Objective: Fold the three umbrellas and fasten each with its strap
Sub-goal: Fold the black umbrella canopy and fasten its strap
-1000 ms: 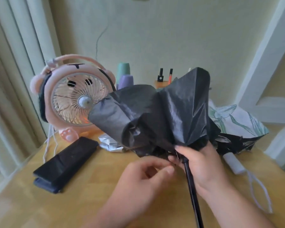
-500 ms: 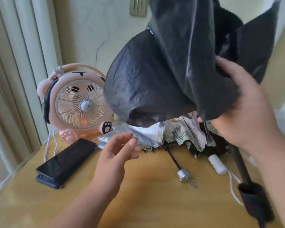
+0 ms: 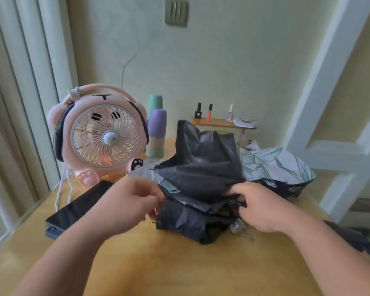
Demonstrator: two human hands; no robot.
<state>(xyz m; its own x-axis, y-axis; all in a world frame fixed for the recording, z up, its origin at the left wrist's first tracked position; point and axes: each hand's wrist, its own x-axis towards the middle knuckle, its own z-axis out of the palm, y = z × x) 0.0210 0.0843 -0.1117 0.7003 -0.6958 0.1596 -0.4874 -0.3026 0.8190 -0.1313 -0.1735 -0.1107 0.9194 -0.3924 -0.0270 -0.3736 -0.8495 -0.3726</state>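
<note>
The black umbrella [image 3: 199,167] lies as a loose heap of cloth on the wooden table [image 3: 158,263], to the right of the pink fan [image 3: 100,135] and a little nearer to the person than it. Its canopy is crumpled and rises to a peak on the far side, level with the top half of the fan. The low folds spread toward the person. The shaft is hidden under the cloth, so its long axis cannot be told for sure.

Three umbrellas can be counted. The second is a floral umbrella [image 3: 276,163], open and slack, further right of the fan and just behind the black one. The third is a silver umbrella [image 3: 141,173], of which only a strip shows beside the right foot of the fan.

Two hands are in view, one on each side of the black heap. The right hand [image 3: 259,208] is on the side far from the fan, and its fingers are curled into the folds and grip the cloth. The left hand [image 3: 128,201] is on the fan side, in front of the fan, with its fingers bent together right at the edge of the cloth. It is blurred, so it cannot be told whether it pinches the cloth.

One dark phone [image 3: 77,208] lies flat in front of the fan, left of the left hand.
</note>
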